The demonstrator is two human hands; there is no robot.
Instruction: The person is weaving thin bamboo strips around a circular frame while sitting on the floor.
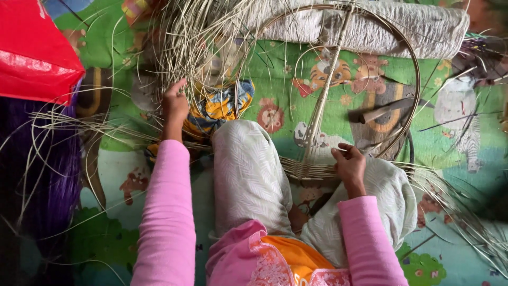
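While unfinished, basket frame [370, 63] under right hand [349, 165]

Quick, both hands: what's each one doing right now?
Left hand: reaching into the loose reed strands, grip unclear.
Right hand: closed on the woven basket frame.

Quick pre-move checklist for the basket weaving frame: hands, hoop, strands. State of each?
1. Right hand on the woven base of the hoop frame: ok, fingers touch the weave.
2. Left hand at the loose strands: ok, reaching into the bundle.
3. Strand gripped in left hand: cannot tell, fingers hidden among strands.
4. Centre rib joined to the hoop top: ok.
5. Hoop frame lying flat on the mat: cannot tell.
6. Hammer-like tool clear of both hands: ok, lying inside the hoop.
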